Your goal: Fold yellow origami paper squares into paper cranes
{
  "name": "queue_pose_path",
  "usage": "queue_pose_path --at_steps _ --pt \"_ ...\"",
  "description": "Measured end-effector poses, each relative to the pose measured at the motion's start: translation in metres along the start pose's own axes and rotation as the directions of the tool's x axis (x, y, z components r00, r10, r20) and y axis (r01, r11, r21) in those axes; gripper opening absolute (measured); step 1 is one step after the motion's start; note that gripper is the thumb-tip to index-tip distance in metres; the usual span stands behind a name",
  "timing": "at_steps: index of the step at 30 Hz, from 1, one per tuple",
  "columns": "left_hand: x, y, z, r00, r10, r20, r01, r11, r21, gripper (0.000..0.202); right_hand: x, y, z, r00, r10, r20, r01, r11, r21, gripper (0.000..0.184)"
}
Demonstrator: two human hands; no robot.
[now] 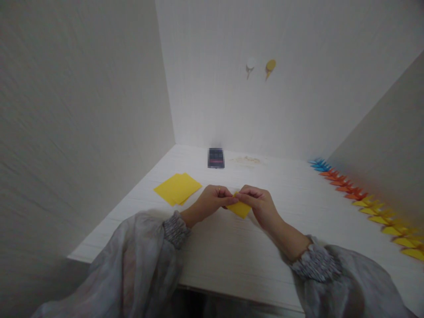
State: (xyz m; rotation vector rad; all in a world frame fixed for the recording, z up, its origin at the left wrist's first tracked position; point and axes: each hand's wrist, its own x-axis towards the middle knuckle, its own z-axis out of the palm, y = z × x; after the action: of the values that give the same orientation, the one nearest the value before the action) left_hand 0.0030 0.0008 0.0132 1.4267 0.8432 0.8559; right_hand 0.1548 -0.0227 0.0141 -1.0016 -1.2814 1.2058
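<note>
A small piece of folded yellow paper (241, 209) is held above the white table between both hands. My left hand (213, 199) pinches its left upper edge, with the thumb on top; a ring shows on one finger. My right hand (260, 202) is closed on the upper right part of the same paper, thumb and fingertips pressed together. The paper's lower corner points toward me. Fingertips cover its upper edge, so the folds there are hidden. Left of my left hand lie flat yellow paper sheets (177, 189), slightly fanned over one another.
A row of folded paper figures runs along the right side: blue ones (319, 165), orange-red ones (342, 183) and yellow ones (387, 218). A small dark box-like object (216, 158), blurred out, stands near the back wall. Two hooks, white (251, 64) and yellow (270, 66), are on that wall.
</note>
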Motion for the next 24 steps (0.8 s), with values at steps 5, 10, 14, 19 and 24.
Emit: queue_pose_path --at_steps 5,10,14,19,24 --pt "0.001 -0.003 -0.001 0.997 0.022 -0.070 -0.025 0.999 -0.042 0.026 0.001 0.001 0.004 1.000 -0.003 -0.016 0.004 1.000 0.018 0.015" --pt "0.003 -0.003 -0.003 0.970 0.015 -0.242 -0.055 0.986 -0.157 0.028 0.004 0.007 0.010 0.999 -0.011 -0.050 0.013 0.999 0.037 0.020" --pt "0.003 -0.003 -0.003 0.967 0.013 -0.254 -0.073 0.971 -0.229 0.029 0.004 0.011 0.011 0.999 0.012 -0.036 -0.013 1.000 -0.026 0.019" --pt "0.004 -0.001 -0.001 0.978 -0.019 -0.207 -0.027 0.976 -0.216 0.027 0.004 0.009 0.006 0.995 -0.028 -0.099 0.019 0.996 -0.083 0.015" --pt "0.004 0.001 -0.001 0.984 -0.075 -0.162 0.043 0.981 -0.190 0.027 0.003 0.006 0.002 0.993 -0.020 -0.114 0.012 0.997 -0.076 0.015"
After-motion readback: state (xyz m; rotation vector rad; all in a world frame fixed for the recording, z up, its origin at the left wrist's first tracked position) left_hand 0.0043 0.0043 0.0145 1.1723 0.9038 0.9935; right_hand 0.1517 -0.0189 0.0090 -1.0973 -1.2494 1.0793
